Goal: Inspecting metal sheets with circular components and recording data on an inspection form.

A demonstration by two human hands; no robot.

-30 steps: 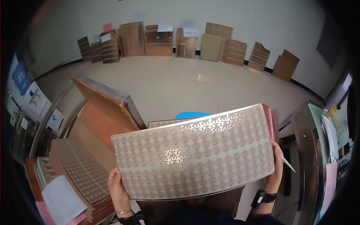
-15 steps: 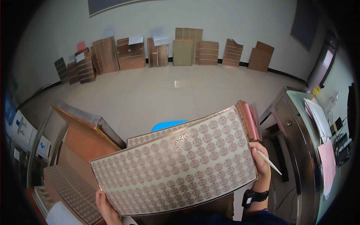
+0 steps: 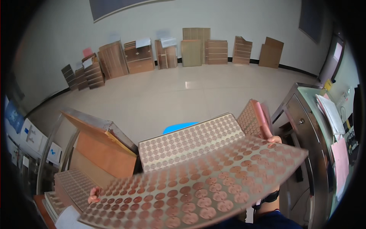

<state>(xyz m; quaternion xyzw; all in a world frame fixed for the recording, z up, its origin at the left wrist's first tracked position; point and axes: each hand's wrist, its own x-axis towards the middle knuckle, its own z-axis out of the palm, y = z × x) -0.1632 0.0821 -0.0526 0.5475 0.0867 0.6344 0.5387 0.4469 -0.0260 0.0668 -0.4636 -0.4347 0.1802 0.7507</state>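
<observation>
both hands grip one large, thin, patterned sheet [image 3: 187, 185], held between them low in the view and slightly blurred. the left hand [image 3: 93, 195] pinches its left edge, fingertips showing near the far corner. the right hand [image 3: 275, 140] is closed over the far edge, close to the right end; most of that hand is hidden, and a black wristband [image 3: 271, 197] shows on the forearm below. the sheet is tilted and bowed, its left end lower than its right, and its pale surface carries rows of round, coppery-pink shapes.

just beyond it stands a second panel [image 3: 190, 144] with similar round marks, leaning back, its lower part covered by the held sheet. to its right is a reddish patterned panel [image 3: 247, 116] with a pink sheet [image 3: 264, 119] against it. behind the second panel a bit of a bright blue object [image 3: 178, 127] peeks out.

on the person's left, a stack of patterned sheets [image 3: 72, 185] lies beside an orange-brown board [image 3: 105, 150]. on the right is a dark desk [image 3: 305, 129] with papers [image 3: 330, 112] on top. coppery panels [image 3: 139, 59] lean along the far wall.
</observation>
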